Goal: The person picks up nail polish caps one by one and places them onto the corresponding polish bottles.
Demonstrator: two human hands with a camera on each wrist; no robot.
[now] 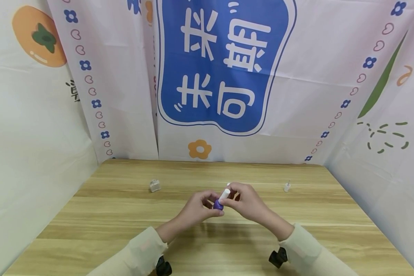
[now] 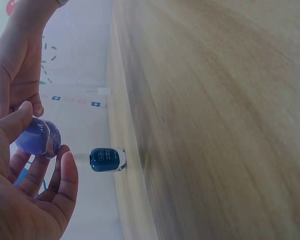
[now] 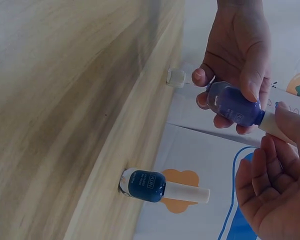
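A purple nail polish bottle [image 3: 232, 106] is in my left hand [image 1: 198, 207], its thumb and fingers gripping the glass body. My right hand [image 1: 246, 201] pinches the bottle's white cap [image 1: 225, 194] between thumb and fingers. The cap sits in line with the bottle's neck; whether it is screwed tight I cannot tell. Both hands are above the wooden table, and the bottle leans. Behind them, a dark teal nail polish bottle [image 3: 146, 185] with a white cap stands upright on the table; in the head view the right hand hides most of it.
A clear, colourless bottle [image 1: 155, 186] without a cap stands at the back left of the table [image 1: 107, 214]. Far to the right stands a white cap [image 1: 287, 187] with its thin brush pointing up. Printed white cloth [image 1: 131, 115] hangs around the back and sides.
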